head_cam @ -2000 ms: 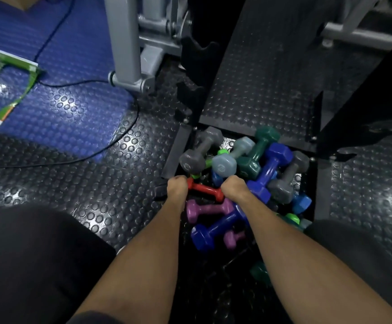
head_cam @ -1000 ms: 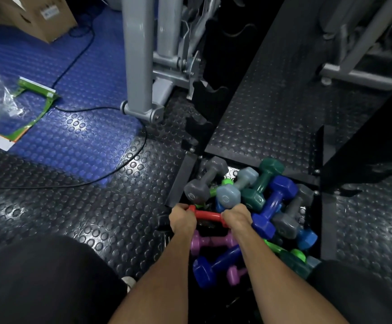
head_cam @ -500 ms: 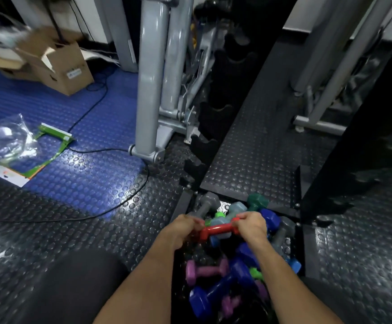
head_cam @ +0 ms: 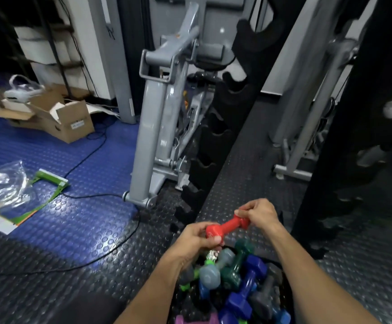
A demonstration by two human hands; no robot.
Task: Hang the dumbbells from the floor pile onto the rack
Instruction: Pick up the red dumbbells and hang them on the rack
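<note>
Dumbbell, red [head_cam: 227,226], is held by 2 hands above floor pile [head_cam: 232,281]. L hand [head_cam: 197,237] is curled round lower head, R hand [head_cam: 259,213] pinches upper head; handle is left bare, presumably so it can drop into rack [head_cam: 216,136] notches ahead.
</note>
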